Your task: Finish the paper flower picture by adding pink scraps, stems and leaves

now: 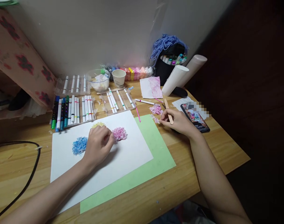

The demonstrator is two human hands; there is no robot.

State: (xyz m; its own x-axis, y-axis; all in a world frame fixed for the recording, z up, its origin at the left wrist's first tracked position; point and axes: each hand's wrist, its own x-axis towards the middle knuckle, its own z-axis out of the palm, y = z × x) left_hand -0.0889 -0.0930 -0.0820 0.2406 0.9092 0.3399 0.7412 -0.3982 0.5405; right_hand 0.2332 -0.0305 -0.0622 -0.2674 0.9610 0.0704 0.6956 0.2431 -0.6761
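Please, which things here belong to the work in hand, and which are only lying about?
Likely in use: wooden stick in the right hand, pink scraps, white paper, pink cluster.

Apparently just lying about: black cable, blue yarn, paper cup.

Two hands point(98, 143), centre and right of centre; one held wooden stick point(168, 110); three clusters of coloured bits point(79, 145), centre left; one white sheet point(123, 158) and one green sheet point(153, 137), lower centre; one phone point(196, 119), right; one cup point(119, 78), upper centre; four markers point(73, 84), upper-left tray point(69, 87); lower-left tray, apparently over ten, partly overlapping.
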